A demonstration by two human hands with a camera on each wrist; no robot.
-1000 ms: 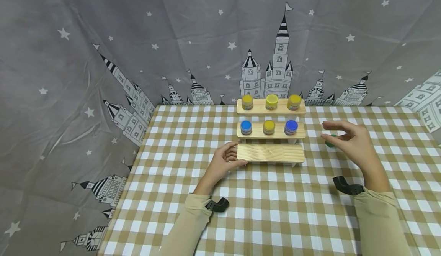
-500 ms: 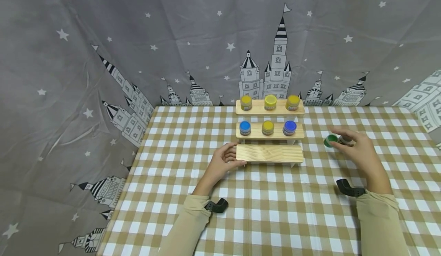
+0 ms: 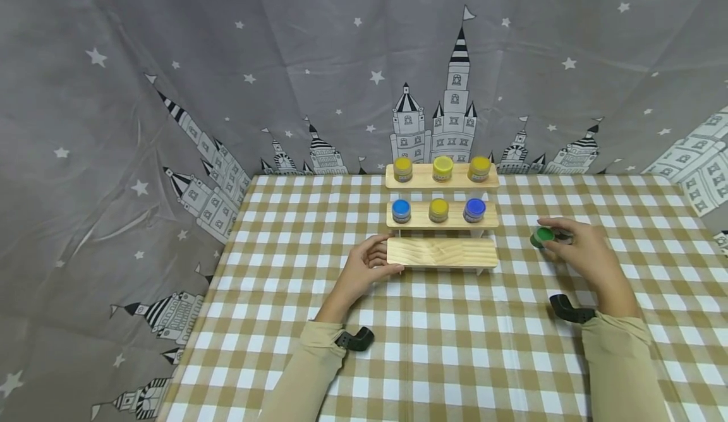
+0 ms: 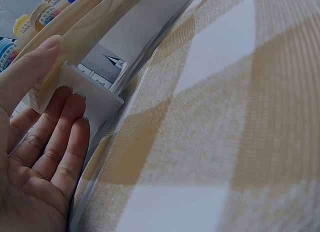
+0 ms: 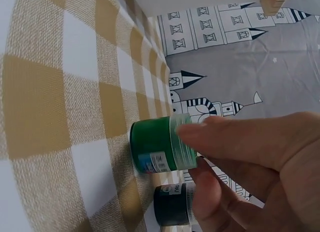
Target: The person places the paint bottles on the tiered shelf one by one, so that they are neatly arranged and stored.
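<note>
At the left end of the lowest step of a three-tier wooden display rack (image 3: 442,253), my left hand (image 3: 359,271) grips the board, thumb on top and fingers curled by the white support (image 4: 95,94). Right of the rack, my right hand (image 3: 588,259) pinches the clear lid of a green paint jar (image 5: 152,142) between thumb and fingers. The jar stands upright, its base right at the tablecloth. A dark paint jar (image 5: 171,204) stands close beside it, mostly hidden by the hand in the head view.
On the rack's top step sit three yellowish paint jars (image 3: 442,168). The middle step bears a blue jar (image 3: 400,211), a yellow jar (image 3: 438,210) and a violet-blue jar (image 3: 474,210). A grey castle-print curtain (image 3: 318,62) hangs behind the checked tablecloth (image 3: 443,346).
My right hand has come down, and its fingers have closed around the green jar's lid. The left hand keeps its hold on the rack. The head view has shifted slightly.
</note>
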